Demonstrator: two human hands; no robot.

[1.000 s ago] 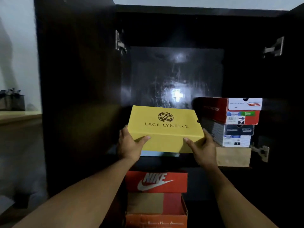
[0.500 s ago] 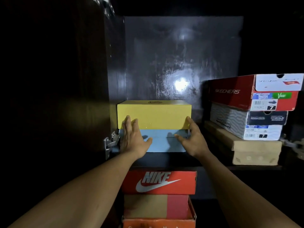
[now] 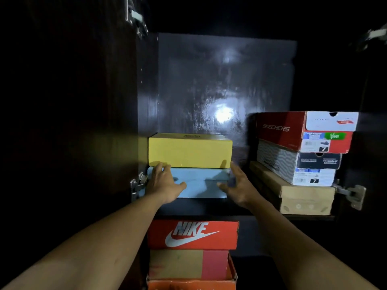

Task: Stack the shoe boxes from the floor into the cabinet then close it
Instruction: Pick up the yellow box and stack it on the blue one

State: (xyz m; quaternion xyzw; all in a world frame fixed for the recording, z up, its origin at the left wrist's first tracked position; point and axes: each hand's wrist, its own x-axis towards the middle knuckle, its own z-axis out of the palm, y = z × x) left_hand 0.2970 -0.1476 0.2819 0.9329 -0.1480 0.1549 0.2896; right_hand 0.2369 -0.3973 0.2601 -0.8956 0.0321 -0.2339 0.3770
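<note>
- The yellow shoe box (image 3: pixel 190 151) sits flat on top of a pale blue box (image 3: pixel 195 184), both on the cabinet shelf (image 3: pixel 209 208) hard against the left wall. Matte card, crisp edges, a small round logo just visible on the lid.
- Left hand (image 3: pixel 163 183) lies spread over the blue box's front, fingertips up at the yellow box's lower left edge, gripping nothing.
- Right hand (image 3: pixel 240 186) is splayed wide at the stack's right corner, fingers apart, also empty.
- To the right on the same shelf there's another stack: red Skechers box (image 3: pixel 280 130) on top, a grey wavy-patterned box (image 3: pixel 276 159) under it, plain brown cardboard box (image 3: pixel 301 195) at the bottom.
- Below the shelf is a glossy orange Nike box (image 3: pixel 192 234) with the white swoosh, sitting on a tan-and-pink box (image 3: pixel 188 263).
- The cabinet's back panel (image 3: pixel 226 86) is dark and shiny, smeary, with a bright glare spot.
- Metal hinges (image 3: pixel 137 184) on both sides, doors open.
</note>
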